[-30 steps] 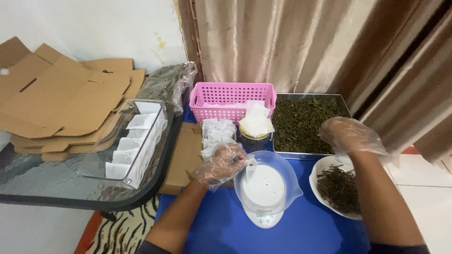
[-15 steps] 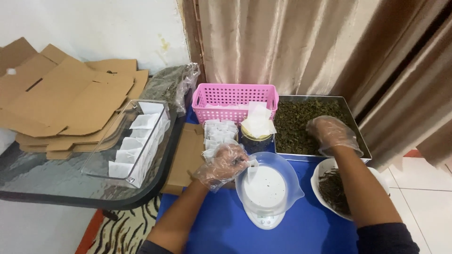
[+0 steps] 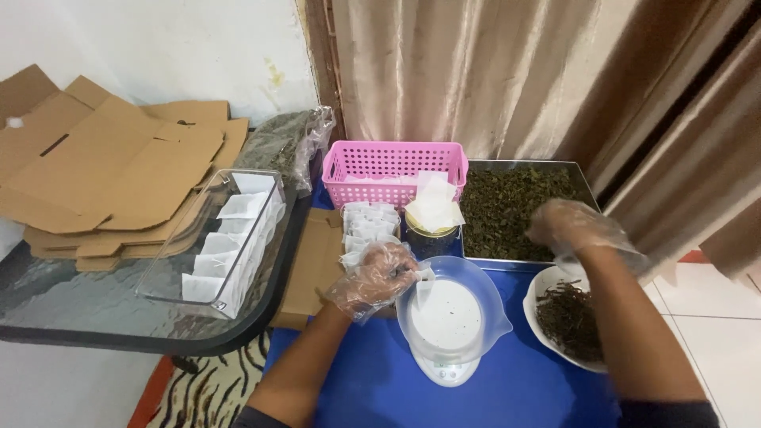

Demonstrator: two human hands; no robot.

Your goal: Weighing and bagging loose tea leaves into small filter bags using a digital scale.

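My left hand (image 3: 379,277), in a clear plastic glove, holds a small white paper bag (image 3: 422,282) at the left rim of the clear bowl (image 3: 453,317) that stands on a small white scale (image 3: 449,370). My right hand (image 3: 572,226), also gloved, is over the front edge of the metal tray of dried green leaves (image 3: 507,208), fingers curled down at the leaves. I cannot tell whether it has hold of any. A white bowl of dark stems (image 3: 569,321) lies under my right forearm.
A pink basket (image 3: 394,168) stands behind a stack of white bags (image 3: 366,223) and a jar with filter papers on top (image 3: 432,214). A clear box of filled bags (image 3: 230,238) and flat cardboard (image 3: 103,174) lie on the glass table to the left. Blue cloth (image 3: 515,396) covers the worktop.
My right hand has moved left and forward from above the white bowl to the leaf tray. My left hand has stayed at the bowl's rim with the bag.
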